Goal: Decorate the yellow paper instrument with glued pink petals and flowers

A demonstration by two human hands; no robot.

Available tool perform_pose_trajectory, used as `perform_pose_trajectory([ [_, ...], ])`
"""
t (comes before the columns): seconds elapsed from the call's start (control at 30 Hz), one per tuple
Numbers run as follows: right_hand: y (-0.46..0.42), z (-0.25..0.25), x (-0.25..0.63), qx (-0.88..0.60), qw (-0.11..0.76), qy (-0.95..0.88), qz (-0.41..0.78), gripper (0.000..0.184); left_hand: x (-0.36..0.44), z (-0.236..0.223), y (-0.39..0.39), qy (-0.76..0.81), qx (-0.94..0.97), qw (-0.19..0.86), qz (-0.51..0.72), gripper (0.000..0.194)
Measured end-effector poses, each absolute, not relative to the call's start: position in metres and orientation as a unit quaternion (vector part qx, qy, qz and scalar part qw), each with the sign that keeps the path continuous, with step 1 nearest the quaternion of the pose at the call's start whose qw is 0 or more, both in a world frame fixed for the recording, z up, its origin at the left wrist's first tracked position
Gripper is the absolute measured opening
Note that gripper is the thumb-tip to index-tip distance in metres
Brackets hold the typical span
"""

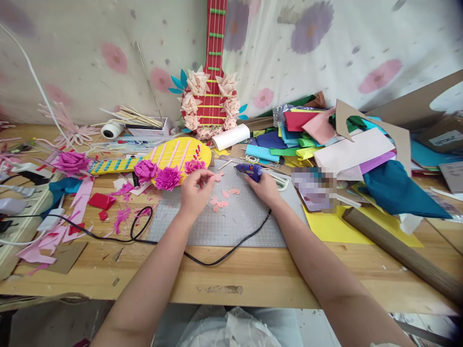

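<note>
My left hand (196, 192) is closed in a pinch on a small pale pink paper petal (217, 177) above the grey cutting mat (202, 231). Wrapped around a blue hot glue gun (249, 170), my right hand (266, 187) points its nozzle left toward the petal. Several loose pink petals (219, 205) lie on the mat between the hands. A yellow paper guitar (181, 153) with magenta paper flowers (168, 178) rests just beyond my left hand. Behind it stands a red guitar (210, 103) trimmed with pale pink paper flowers.
The glue gun's black cord (224, 260) loops across the mat and table to a power strip (21, 226) at left. Coloured paper (300, 130) is piled at back right. A brown roll (394, 250) lies at right, and magenta scraps (122, 219) lie left of the mat.
</note>
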State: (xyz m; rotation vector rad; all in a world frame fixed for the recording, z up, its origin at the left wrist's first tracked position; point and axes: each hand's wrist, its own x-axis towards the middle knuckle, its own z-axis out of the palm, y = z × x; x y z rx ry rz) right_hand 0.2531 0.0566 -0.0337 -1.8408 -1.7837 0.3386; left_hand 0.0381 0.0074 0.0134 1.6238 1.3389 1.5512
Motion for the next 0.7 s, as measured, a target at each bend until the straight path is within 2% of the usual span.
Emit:
perform_pose_trajectory([
  [0.1,0.048,-0.031,0.260,-0.675,0.263,-0.682,0.100,0.039,0.021,0.039,0.019,0.484,0.551,0.263,0.627,0.008],
  [0.27,0.016,-0.025,0.275,-0.697,0.235,-0.678,-0.015,0.038,-0.019,0.071,0.039,0.536,0.496,0.264,0.630,0.009],
  [0.37,-0.003,-0.016,0.265,-0.697,0.207,-0.686,0.016,0.031,-0.037,0.076,0.046,0.549,0.481,0.288,0.620,0.009],
  [0.47,-0.004,-0.002,0.234,-0.626,0.269,-0.729,0.071,0.030,-0.045,0.077,0.048,0.569,0.479,0.299,0.597,0.010],
  [0.57,0.015,0.012,0.192,-0.518,0.366,-0.769,0.078,0.042,-0.047,0.079,0.046,0.597,0.479,0.293,0.573,0.009],
  [0.7,0.047,0.025,0.143,-0.394,0.375,-0.835,0.081,0.054,-0.051,0.083,0.045,0.615,0.481,0.288,0.555,0.008],
])
